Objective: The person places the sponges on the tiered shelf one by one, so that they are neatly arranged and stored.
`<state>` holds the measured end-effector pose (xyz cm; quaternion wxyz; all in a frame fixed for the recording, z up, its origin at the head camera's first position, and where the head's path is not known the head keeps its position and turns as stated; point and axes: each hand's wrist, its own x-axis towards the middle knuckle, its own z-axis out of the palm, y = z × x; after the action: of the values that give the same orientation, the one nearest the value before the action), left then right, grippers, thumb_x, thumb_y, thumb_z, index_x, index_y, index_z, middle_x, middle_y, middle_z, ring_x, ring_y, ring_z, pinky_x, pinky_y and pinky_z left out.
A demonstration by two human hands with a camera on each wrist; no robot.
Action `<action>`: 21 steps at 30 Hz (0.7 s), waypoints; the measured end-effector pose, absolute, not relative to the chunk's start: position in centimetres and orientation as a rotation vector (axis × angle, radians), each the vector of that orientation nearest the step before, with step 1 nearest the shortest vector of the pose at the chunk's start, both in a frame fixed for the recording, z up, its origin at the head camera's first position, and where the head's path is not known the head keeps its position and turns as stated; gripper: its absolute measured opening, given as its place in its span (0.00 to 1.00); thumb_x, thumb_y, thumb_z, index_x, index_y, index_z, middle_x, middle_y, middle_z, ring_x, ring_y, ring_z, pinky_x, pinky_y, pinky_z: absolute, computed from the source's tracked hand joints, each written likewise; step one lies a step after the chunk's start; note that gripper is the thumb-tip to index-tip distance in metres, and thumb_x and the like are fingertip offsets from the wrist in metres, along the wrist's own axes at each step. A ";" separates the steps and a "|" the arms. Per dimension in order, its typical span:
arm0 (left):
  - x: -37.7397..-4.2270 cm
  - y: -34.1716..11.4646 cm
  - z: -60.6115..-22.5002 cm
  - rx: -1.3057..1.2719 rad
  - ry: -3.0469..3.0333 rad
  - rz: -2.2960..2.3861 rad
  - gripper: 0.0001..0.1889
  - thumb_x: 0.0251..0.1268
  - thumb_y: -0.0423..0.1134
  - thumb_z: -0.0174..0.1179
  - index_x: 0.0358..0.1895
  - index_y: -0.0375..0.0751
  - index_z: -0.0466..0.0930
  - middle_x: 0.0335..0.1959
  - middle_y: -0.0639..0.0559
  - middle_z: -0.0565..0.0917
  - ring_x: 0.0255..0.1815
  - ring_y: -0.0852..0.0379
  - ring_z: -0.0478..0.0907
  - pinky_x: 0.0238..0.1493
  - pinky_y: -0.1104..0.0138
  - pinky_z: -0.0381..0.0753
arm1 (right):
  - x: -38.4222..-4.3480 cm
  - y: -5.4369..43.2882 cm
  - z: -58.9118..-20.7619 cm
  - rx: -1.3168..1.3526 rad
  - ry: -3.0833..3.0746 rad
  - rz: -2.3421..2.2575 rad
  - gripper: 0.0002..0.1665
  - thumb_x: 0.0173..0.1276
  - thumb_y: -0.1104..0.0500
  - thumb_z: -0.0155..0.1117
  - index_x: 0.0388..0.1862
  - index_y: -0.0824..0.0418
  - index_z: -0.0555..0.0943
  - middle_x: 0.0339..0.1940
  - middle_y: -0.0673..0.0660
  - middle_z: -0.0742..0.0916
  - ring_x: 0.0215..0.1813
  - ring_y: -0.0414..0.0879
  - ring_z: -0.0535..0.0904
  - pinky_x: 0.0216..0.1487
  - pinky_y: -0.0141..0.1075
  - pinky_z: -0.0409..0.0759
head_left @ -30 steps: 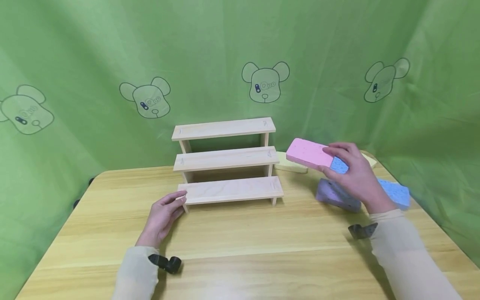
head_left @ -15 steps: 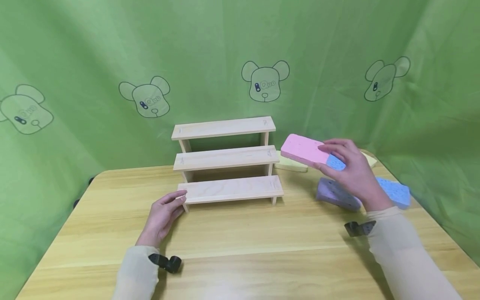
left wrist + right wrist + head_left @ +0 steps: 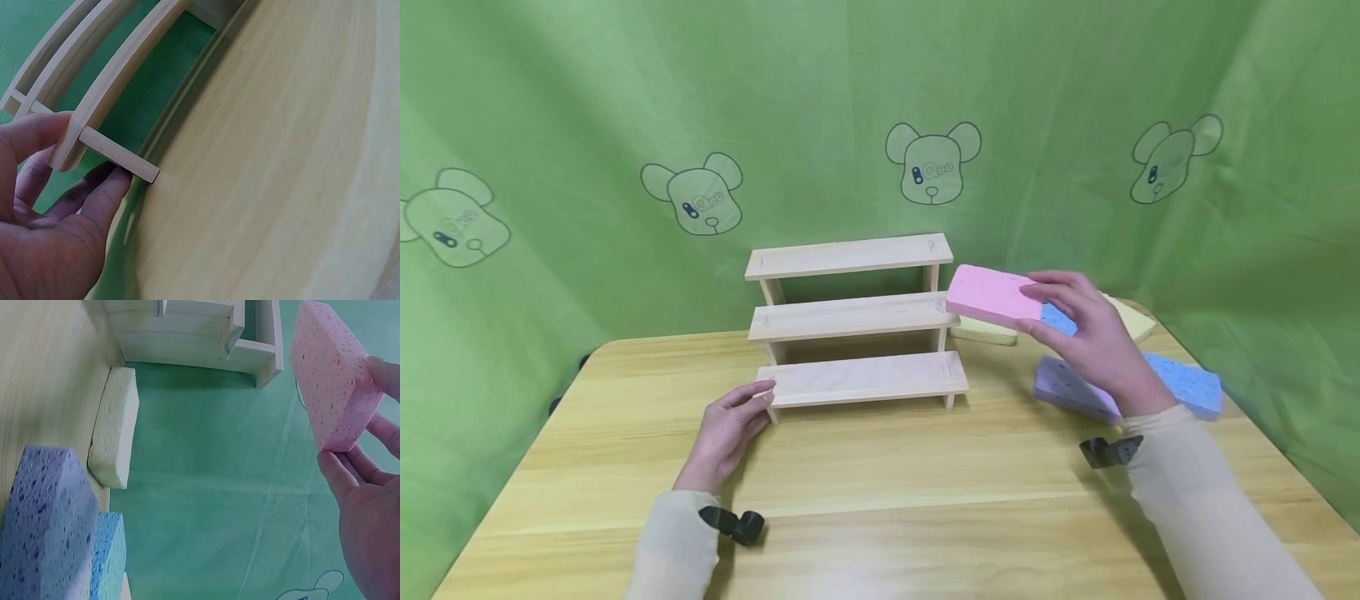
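A pale wooden three-tier shelf stand (image 3: 859, 379) sits at the back middle of the table. My left hand (image 3: 726, 437) holds the left end of its lowest step; in the left wrist view a thumb and fingertips sit at the board's end and the leg (image 3: 119, 154). My right hand (image 3: 1096, 346) pinches a pink sponge (image 3: 988, 293) by its right end, raised above the table. The sponge's left end overlaps the right end of the middle step in the head view. The right wrist view shows the pink sponge (image 3: 331, 375) between thumb and fingers.
Under and beyond the right hand lie a purple sponge (image 3: 1071, 390), a blue sponge (image 3: 1186, 385), another blue piece (image 3: 1057, 318) partly hidden, and two pale yellow sponges, one (image 3: 988, 332) beside the stand, one (image 3: 1127, 321) farther right. A green curtain (image 3: 820, 100) hangs behind.
My right hand has carried the pink sponge left and slightly up toward the stand. The left hand keeps its place on the lowest step.
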<state>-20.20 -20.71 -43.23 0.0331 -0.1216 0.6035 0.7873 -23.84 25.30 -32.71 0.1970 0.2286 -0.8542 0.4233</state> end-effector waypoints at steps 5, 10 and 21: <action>-20.2 -20.7 -43.3 -0.369 1.857 2.423 0.14 0.66 0.29 0.62 0.54 0.34 0.82 0.66 0.41 0.70 0.58 0.54 0.76 0.58 0.65 0.77 | -24.4 24.7 -32.7 0.690 -2.406 1.190 0.24 0.65 0.63 0.71 0.60 0.64 0.80 0.66 0.54 0.73 0.64 0.52 0.69 0.68 0.28 0.64; -20.2 -20.7 -43.2 -0.366 1.855 2.425 0.13 0.66 0.28 0.62 0.52 0.36 0.83 0.66 0.41 0.70 0.58 0.55 0.76 0.58 0.65 0.77 | -24.8 23.9 -32.2 0.751 -2.417 1.176 0.24 0.66 0.63 0.69 0.61 0.64 0.79 0.67 0.55 0.72 0.67 0.54 0.68 0.68 0.27 0.64; -20.1 -20.7 -43.2 -0.371 1.859 2.420 0.11 0.66 0.29 0.62 0.50 0.39 0.85 0.66 0.42 0.70 0.56 0.57 0.77 0.58 0.65 0.78 | -25.6 22.2 -31.1 0.839 -2.405 1.218 0.23 0.66 0.64 0.69 0.60 0.64 0.79 0.66 0.56 0.73 0.69 0.54 0.68 0.69 0.35 0.66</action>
<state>-20.13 -20.67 -43.16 0.0337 -0.1207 0.6042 0.7869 -25.59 22.24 -31.06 0.1587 0.2935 -0.8410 0.4258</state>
